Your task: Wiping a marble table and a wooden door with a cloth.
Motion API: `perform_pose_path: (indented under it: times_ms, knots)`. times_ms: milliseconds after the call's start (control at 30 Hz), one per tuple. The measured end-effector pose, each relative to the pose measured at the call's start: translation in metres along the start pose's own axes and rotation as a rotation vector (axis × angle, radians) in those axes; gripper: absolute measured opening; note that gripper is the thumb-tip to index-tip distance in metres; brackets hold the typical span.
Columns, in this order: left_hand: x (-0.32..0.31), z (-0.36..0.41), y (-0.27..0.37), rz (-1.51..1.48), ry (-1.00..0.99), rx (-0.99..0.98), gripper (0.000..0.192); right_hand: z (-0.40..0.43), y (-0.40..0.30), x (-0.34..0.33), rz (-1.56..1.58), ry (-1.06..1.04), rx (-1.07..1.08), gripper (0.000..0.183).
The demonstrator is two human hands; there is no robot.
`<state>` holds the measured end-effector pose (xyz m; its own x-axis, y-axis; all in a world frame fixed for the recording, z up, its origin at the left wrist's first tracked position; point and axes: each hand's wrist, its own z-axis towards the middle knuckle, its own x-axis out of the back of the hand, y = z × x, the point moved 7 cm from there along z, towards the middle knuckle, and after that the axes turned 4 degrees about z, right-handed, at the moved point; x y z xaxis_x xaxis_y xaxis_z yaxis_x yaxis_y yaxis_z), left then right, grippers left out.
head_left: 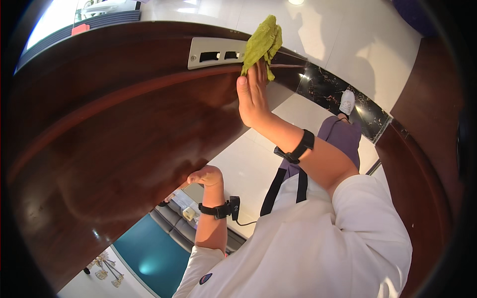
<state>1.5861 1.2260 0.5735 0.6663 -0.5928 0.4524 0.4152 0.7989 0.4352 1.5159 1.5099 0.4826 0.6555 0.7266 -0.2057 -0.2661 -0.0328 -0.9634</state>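
Note:
My right hand (pixel 255 97) has its fingers stretched out beneath a crumpled yellow-green cloth (pixel 261 41). The cloth lies against the dark red-brown wood of a door or door frame (pixel 149 123), covering the right end of a metal strike plate (pixel 218 53). Two rectangular openings and a screw show in that plate. Lower down, my left hand (pixel 207 176) is bent at the wrist and touches the lower edge of the same wood. Some of its fingers are hidden, so its grip is unclear. Straps with small devices are around both wrists.
Dark wood (pixel 413 208) also stands on the right. A black marbled threshold strip (pixel 328 89) crosses the light tiled floor (pixel 242 160), and a white shoe (pixel 347 102) is on it. At lower left are a grey sofa (pixel 175 223), a teal surface (pixel 149 253) and a light fitting (pixel 106 270).

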Motion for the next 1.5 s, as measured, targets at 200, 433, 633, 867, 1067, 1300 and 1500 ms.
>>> perform_pose_path:
  times_ms: [200, 433, 633, 867, 1067, 1300, 1500]
  knots:
    - [-0.018, 0.004, 0.000, -0.006, -0.154, 0.039, 0.082, -0.017, 0.132, 0.034, -0.210, -0.083, -0.202, 0.048]
    - [-0.005, -0.007, 0.032, 0.126, 0.044, 0.080, 0.075, -0.008, 0.193, 0.050, 0.294, 0.059, -1.065, 0.061]
    - [0.022, -0.033, -0.010, 0.543, -0.043, 0.310, 0.082, 0.009, 0.000, 0.005, 0.072, -0.123, -0.133, 0.048]
    - [-0.017, -0.010, 0.049, 0.375, -0.119, 0.404, 0.082, 0.021, 0.127, 0.041, -0.166, -0.067, -0.261, 0.047]
    - [-0.016, -0.020, 0.032, 0.282, -0.165, 0.465, 0.095, 0.014, 0.222, 0.041, -0.018, -0.082, -0.701, 0.048]
    - [-0.022, -0.011, 0.054, 0.315, -0.092, 0.349, 0.084, 0.025, 0.058, 0.030, 0.193, -0.150, -0.555, 0.026]
    - [-0.027, -0.012, 0.053, 0.174, -0.125, 0.453, 0.083, 0.123, -0.137, 0.028, 0.452, -0.276, -0.034, 0.024]
